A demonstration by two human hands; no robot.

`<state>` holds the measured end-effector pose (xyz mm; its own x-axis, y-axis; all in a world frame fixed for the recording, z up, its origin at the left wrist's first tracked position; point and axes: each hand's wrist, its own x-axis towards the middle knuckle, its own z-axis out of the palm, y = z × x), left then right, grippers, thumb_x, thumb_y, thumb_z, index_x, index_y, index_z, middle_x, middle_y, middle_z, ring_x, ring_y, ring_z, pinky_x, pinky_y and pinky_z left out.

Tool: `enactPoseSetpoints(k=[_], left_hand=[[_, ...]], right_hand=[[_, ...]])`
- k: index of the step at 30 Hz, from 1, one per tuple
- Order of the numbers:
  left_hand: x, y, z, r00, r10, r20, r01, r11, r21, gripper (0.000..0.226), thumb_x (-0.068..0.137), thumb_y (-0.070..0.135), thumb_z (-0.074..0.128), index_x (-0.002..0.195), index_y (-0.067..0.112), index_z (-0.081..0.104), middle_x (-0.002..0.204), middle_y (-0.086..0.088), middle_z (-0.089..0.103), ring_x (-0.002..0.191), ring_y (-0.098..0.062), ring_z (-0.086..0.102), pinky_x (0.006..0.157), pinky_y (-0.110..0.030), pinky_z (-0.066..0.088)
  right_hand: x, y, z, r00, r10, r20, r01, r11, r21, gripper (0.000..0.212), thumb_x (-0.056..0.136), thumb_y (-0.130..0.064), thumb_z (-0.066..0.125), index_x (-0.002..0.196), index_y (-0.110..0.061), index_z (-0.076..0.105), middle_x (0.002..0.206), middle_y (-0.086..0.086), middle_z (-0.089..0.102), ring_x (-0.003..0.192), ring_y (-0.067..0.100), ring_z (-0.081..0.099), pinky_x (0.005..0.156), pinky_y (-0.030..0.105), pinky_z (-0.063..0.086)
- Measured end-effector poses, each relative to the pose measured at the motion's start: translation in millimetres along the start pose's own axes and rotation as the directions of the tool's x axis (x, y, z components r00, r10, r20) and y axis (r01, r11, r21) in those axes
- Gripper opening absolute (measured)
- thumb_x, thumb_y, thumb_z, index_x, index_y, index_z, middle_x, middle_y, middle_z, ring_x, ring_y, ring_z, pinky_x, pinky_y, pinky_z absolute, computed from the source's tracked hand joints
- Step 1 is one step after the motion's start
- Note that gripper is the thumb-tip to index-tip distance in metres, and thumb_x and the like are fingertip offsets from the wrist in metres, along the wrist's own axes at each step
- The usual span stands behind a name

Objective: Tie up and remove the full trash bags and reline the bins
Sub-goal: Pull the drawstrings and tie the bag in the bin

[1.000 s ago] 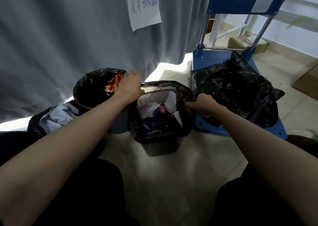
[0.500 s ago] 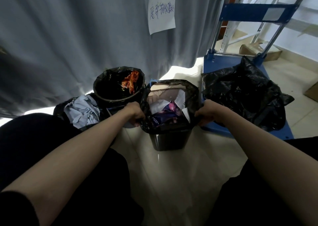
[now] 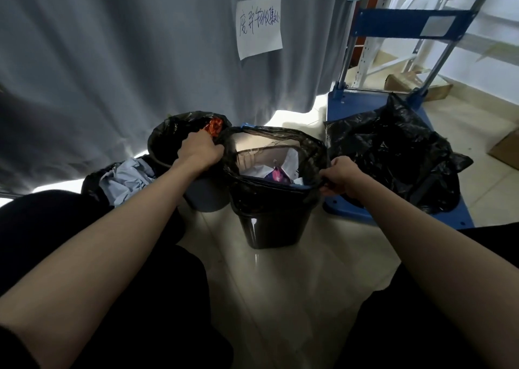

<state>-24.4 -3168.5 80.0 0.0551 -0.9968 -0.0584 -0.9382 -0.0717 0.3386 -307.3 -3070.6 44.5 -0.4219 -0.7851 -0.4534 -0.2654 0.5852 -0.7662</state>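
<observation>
Crouched at the black bin [image 3: 271, 222], the left hand [image 3: 199, 150] and right hand [image 3: 341, 176] each pinch opposite edges of its full liner [image 3: 280, 191], apparently freeing it; gathering the mouth shut for tying looks next.

Two bins sit side by side by the curtain [image 3: 112, 59]: one bin [image 3: 273, 228] in front, the other bin [image 3: 202, 197] behind-left, cart [image 3: 351, 107] on the right carrying a bag [image 3: 393, 149].
</observation>
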Motion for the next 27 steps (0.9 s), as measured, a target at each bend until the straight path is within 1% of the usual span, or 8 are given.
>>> enactPoseSetpoints(k=[7,9,11,13,17,20,24,27], left_hand=[[20,-7,-1,0.996,-0.031,0.082,0.046,0.981,-0.187,0.031,0.084,0.036,0.063,0.092,0.006,0.062,0.077,-0.008,0.067,0.052,-0.021,0.065,0.048,-0.024,0.047],[23,-4,0,0.995,-0.012,0.096,0.022,0.994,-0.110,0.046,0.077,0.044,0.070,0.101,0.008,0.053,0.084,-0.003,0.060,0.063,-0.022,0.065,0.049,-0.025,0.046],[30,0,-3,0.995,0.023,0.094,-0.021,1.000,-0.020,0.060,0.071,0.050,0.074,0.110,0.010,0.052,0.097,-0.005,0.058,0.087,-0.029,0.064,0.067,-0.034,0.052],[40,5,-5,0.989,0.058,0.136,-0.062,0.998,0.027,0.060,0.069,0.050,0.078,0.107,0.007,0.061,0.104,-0.011,0.063,0.099,-0.034,0.062,0.083,-0.043,0.053],[52,17,-12,0.970,0.139,0.198,-0.171,0.973,0.157,0.035,0.073,0.033,0.081,0.083,0.007,0.059,0.092,-0.013,0.061,0.094,-0.034,0.063,0.075,-0.037,0.050],[61,28,-26,0.963,0.193,0.189,-0.240,0.931,0.275,0.025,0.077,0.023,0.075,0.071,0.009,0.054,0.082,-0.013,0.063,0.070,-0.028,0.058,0.060,-0.030,0.045],[79,34,-43,0.951,0.102,0.291,-0.189,0.939,0.287,0.018,0.077,0.018,0.067,0.071,0.002,0.069,0.049,-0.007,0.064,0.042,-0.022,0.061,0.042,-0.022,0.047],[89,43,-40,0.940,0.131,0.314,-0.247,0.898,0.365,0.041,0.074,0.045,0.073,0.085,0.005,0.073,0.069,-0.007,0.069,0.060,-0.024,0.065,0.052,-0.026,0.048]], right_hand=[[15,4,-3,0.959,-0.088,-0.269,0.103,0.994,0.042,0.028,0.088,0.004,0.053,0.064,-0.008,0.045,0.066,0.015,0.056,0.044,0.025,0.060,0.052,0.042,0.059],[14,1,1,0.966,-0.086,-0.242,0.098,0.995,0.037,0.017,0.087,-0.013,0.062,0.075,-0.005,0.052,0.083,0.018,0.060,0.059,0.029,0.067,0.055,0.043,0.060],[13,-1,4,0.984,-0.045,-0.172,0.041,0.999,-0.026,0.040,0.081,-0.028,0.071,0.104,0.001,0.056,0.105,0.021,0.061,0.089,0.037,0.068,0.070,0.049,0.060],[13,0,6,0.993,-0.030,-0.116,0.014,0.991,-0.130,0.048,0.080,-0.023,0.072,0.115,0.003,0.055,0.111,0.023,0.061,0.097,0.040,0.066,0.077,0.053,0.059],[16,-6,8,0.977,-0.114,-0.180,0.092,0.988,-0.126,0.003,0.080,-0.001,0.059,0.081,0.002,0.061,0.090,0.024,0.064,0.081,0.041,0.069,0.067,0.053,0.060],[25,-11,3,0.933,-0.165,-0.320,0.142,0.986,-0.092,0.013,0.080,0.003,0.050,0.077,-0.002,0.062,0.082,0.017,0.061,0.087,0.038,0.065,0.073,0.039,0.057],[35,-6,-2,0.872,-0.172,-0.458,0.197,0.980,0.005,0.021,0.086,-0.001,0.049,0.089,-0.010,0.067,0.097,0.018,0.068,0.098,0.033,0.062,0.077,0.025,0.043],[39,-5,1,0.859,-0.215,-0.465,0.237,0.971,-0.011,0.021,0.089,-0.004,0.051,0.092,-0.014,0.069,0.097,0.017,0.069,0.098,0.030,0.061,0.075,0.022,0.038]])
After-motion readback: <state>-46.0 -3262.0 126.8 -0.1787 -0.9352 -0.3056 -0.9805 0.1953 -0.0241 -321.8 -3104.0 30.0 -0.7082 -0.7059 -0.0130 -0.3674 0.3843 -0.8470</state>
